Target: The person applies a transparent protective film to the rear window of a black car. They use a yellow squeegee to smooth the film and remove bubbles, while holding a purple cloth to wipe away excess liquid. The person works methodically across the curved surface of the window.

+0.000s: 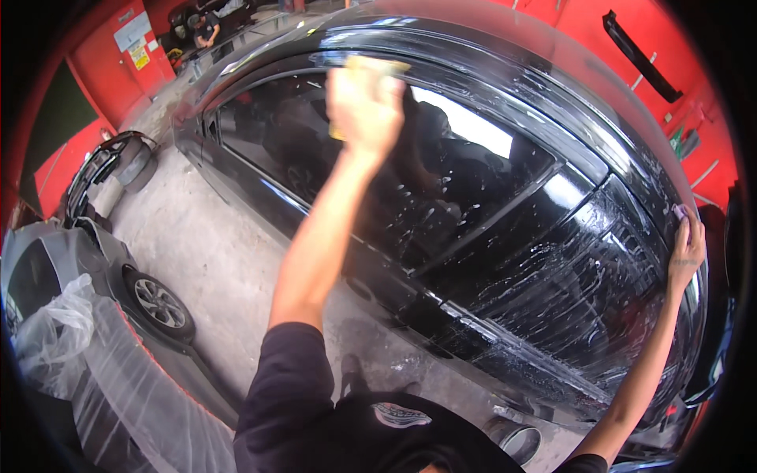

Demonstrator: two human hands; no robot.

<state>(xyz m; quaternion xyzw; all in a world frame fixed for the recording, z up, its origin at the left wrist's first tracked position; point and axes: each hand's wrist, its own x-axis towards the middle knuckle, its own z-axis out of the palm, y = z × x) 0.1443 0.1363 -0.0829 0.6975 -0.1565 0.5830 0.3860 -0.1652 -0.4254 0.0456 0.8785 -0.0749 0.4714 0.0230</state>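
Note:
My left hand point(364, 110), smeared by motion, is closed on a yellow sponge point(377, 65) near the upper edge of the black car's side window point(276, 126). Its fingers partly hide the sponge. Far to the right, my right hand point(688, 243) pinches a small pale purple piece point(680, 211) of a kind I cannot make out, against the car's glossy bodywork. Whitish streaks and wet drops cover the black car point(552, 292), mostly on its rear glass and roof edge.
At left stands a grey car point(118, 260) partly draped in clear plastic sheeting point(134, 378). A loose bumper point(98, 169) lies beyond it. A round metal bucket point(516, 440) is near my feet. Another person point(206, 30) works at the far left. Red walls point(544, 20) surround the bay.

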